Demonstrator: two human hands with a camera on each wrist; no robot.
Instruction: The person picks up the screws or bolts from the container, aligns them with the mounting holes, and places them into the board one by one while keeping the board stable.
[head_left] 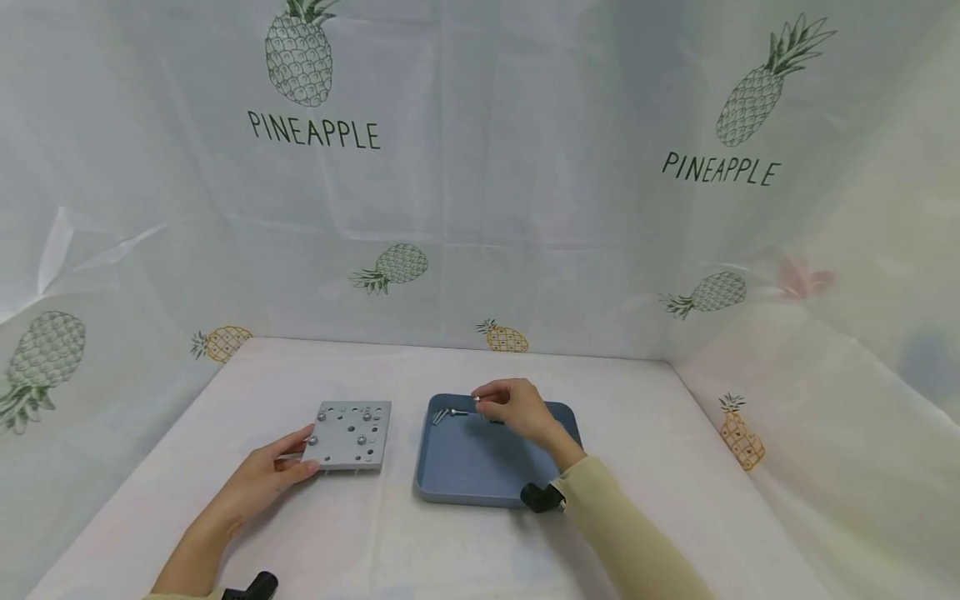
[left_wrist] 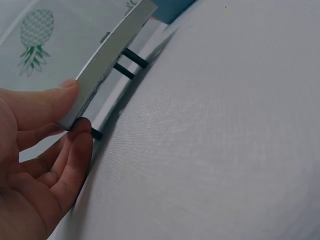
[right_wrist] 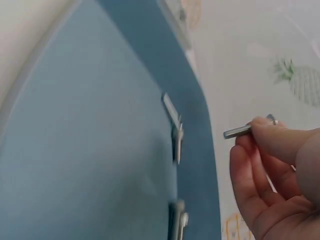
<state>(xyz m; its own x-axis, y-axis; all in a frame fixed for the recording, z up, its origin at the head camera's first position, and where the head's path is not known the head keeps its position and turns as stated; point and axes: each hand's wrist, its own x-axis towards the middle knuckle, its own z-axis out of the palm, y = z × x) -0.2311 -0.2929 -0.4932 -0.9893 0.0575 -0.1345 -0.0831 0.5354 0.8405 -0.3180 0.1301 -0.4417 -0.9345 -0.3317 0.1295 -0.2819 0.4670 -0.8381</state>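
A square grey metal plate (head_left: 347, 444) with many holes is on the left of the table. Several bolts stand in its holes, and their dark shanks (left_wrist: 135, 57) stick out below it in the left wrist view. My left hand (head_left: 258, 479) grips the plate's left edge, thumb on the upper face and fingers beneath. Above the far side of a blue tray (head_left: 472, 475), my right hand (head_left: 525, 414) pinches a small silver bolt (right_wrist: 237, 132) between thumb and fingers. Several loose bolts (right_wrist: 178, 142) lie in the tray along its far wall.
A white cloth covers the table (head_left: 420, 558). Behind it and at both sides hangs a pale curtain (head_left: 525, 167) printed with pineapples. The tray's raised rim (head_left: 422, 425) stands to the right of the plate, with a strip of tabletop between them.
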